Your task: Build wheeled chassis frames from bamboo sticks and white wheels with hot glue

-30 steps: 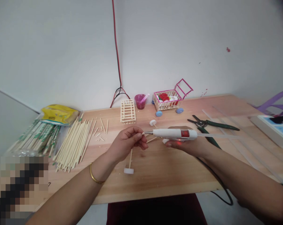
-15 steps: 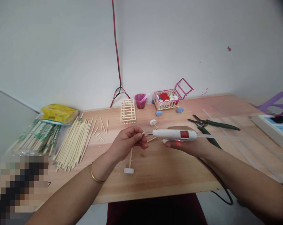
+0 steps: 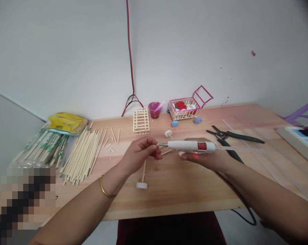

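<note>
My right hand (image 3: 207, 160) is wrapped round a white hot glue gun (image 3: 183, 146), its metal nozzle pointing left and a red light glowing beneath. A clear glue stick (image 3: 235, 148) sticks out of its back end. My left hand (image 3: 143, 151) is closed in a pinch at the nozzle tip, on what looks like a small pale stick piece, mostly hidden by the fingers. Below it on the table lies a wooden stick (image 3: 144, 170) with a white round cap (image 3: 141, 185) on its near end. Another white cap (image 3: 168, 133) on a stick lies beyond the gun.
Behind stand a stick frame (image 3: 141, 120), a purple cup (image 3: 154, 110) and a small cart (image 3: 186, 108) with blue wheels holding coloured caps. Left are loose sticks (image 3: 83, 153) and a yellow packet (image 3: 67, 123). Green-handled cutters (image 3: 242, 136), glue sticks and a power strip (image 3: 299, 143) lie right.
The view has shifted slightly, so everything sits a little further right. Both hands keep their hold, the nozzle still at the left fingertips.
</note>
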Demonstrator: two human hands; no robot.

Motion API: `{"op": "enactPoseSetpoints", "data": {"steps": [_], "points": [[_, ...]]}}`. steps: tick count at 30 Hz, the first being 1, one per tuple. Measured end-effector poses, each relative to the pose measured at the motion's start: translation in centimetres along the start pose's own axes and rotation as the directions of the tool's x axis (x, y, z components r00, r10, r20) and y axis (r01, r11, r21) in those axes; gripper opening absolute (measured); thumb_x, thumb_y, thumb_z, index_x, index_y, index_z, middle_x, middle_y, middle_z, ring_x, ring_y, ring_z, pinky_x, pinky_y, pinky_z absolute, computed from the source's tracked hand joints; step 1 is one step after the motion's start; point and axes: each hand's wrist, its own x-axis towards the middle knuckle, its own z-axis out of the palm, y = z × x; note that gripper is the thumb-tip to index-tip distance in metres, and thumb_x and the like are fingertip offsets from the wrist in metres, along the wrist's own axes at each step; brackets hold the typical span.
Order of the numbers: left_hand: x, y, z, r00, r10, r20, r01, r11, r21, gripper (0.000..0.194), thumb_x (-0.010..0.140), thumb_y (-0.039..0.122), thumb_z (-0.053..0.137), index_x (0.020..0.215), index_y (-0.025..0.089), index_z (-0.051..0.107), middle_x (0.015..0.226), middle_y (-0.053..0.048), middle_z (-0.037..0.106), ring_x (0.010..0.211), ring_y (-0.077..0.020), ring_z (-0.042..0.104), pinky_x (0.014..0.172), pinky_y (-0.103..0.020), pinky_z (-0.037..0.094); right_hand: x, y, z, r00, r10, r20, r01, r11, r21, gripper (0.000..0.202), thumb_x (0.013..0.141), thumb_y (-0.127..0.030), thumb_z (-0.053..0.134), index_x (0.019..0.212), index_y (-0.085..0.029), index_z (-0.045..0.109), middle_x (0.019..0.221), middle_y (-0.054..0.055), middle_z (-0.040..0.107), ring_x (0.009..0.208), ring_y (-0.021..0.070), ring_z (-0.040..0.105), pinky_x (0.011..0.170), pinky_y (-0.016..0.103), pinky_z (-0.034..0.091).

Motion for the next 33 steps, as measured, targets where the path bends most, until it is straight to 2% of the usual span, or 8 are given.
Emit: {"op": "enactPoseSetpoints", "data": {"steps": [3, 7, 10, 13, 20, 33], "points": [[0.0, 0.0, 0.1, 0.999, 0.044, 0.004, -0.044, 0.996, 0.072, 0.019, 0.080, 0.029, 0.067, 0.083, 0.012, 0.059, 0.071, -0.001, 0.066, 0.062, -0.0122, 0.066, 0.062, -0.025, 0.053, 0.0, -0.2, 0.2, 0.999, 0.039, 0.033, -0.039, 0.999, 0.015, 0.034, 0.069, -0.051, 0.071, 0.077, -0.019, 0.062, 0.066, 0.000, 0.060, 0.059, 0.0141, 0.053, 0.050, 0.026, 0.041], [-0.1, 0.0, 0.6, 0.996, 0.092, -0.016, -0.087, 0.981, 0.176, 0.016, 0.081, 0.028, 0.064, 0.083, 0.013, 0.059, 0.070, -0.001, 0.065, 0.063, -0.0115, 0.065, 0.064, -0.025, 0.052, 0.0, -0.6, 0.3, 0.998, 0.020, 0.063, -0.021, 1.000, 0.006, 0.033, 0.068, -0.049, 0.072, 0.069, -0.019, 0.058, 0.062, -0.001, 0.056, 0.058, 0.0131, 0.051, 0.050, 0.025, 0.040], [0.0, 0.1, 0.6, 0.992, 0.110, -0.062, -0.100, 0.985, 0.143, 0.017, 0.081, 0.029, 0.064, 0.082, 0.014, 0.057, 0.071, -0.001, 0.064, 0.062, -0.0116, 0.063, 0.063, -0.025, 0.051, 0.0, -0.6, 0.0, 0.999, 0.029, -0.045, -0.028, 0.999, 0.030, 0.034, 0.067, -0.050, 0.072, 0.075, -0.019, 0.062, 0.067, 0.001, 0.061, 0.062, 0.0161, 0.056, 0.054, 0.028, 0.045], [0.1, 0.0, 0.3, 0.994, 0.093, -0.063, -0.087, 0.992, 0.093, 0.018, 0.080, 0.030, 0.065, 0.081, 0.014, 0.057, 0.071, -0.001, 0.064, 0.061, -0.0112, 0.061, 0.061, -0.025, 0.049, 0.1, -0.5, -0.3, 0.991, 0.014, -0.135, -0.006, 0.998, 0.055, 0.035, 0.067, -0.048, 0.072, 0.086, -0.020, 0.065, 0.077, 0.003, 0.066, 0.070, 0.0193, 0.060, 0.060, 0.030, 0.048], [0.3, -0.8, -0.3, 0.990, 0.124, -0.065, -0.114, 0.985, 0.132, 0.015, 0.080, 0.028, 0.065, 0.084, 0.015, 0.059, 0.063, 0.003, 0.055, 0.057, -0.0079, 0.049, 0.057, -0.021, 0.038, 0.0, -0.7, -0.2, 1.000, 0.021, -0.017, -0.020, 0.999, 0.033, 0.032, 0.069, -0.048, 0.073, 0.073, -0.020, 0.060, 0.064, -0.001, 0.057, 0.059, 0.0143, 0.052, 0.052, 0.027, 0.040], [0.1, -0.6, -0.3, 0.992, 0.122, -0.038, -0.111, 0.970, 0.215, 0.016, 0.080, 0.031, 0.064, 0.085, 0.016, 0.060, 0.068, 0.002, 0.051, 0.061, -0.0086, 0.047, 0.059, -0.023, 0.038, -0.2, -0.8, -0.2, 0.999, 0.027, 0.025, -0.027, 1.000, 0.013, 0.032, 0.071, -0.050, 0.071, 0.071, -0.021, 0.057, 0.066, -0.001, 0.057, 0.060, 0.0143, 0.051, 0.052, 0.027, 0.039]]}}
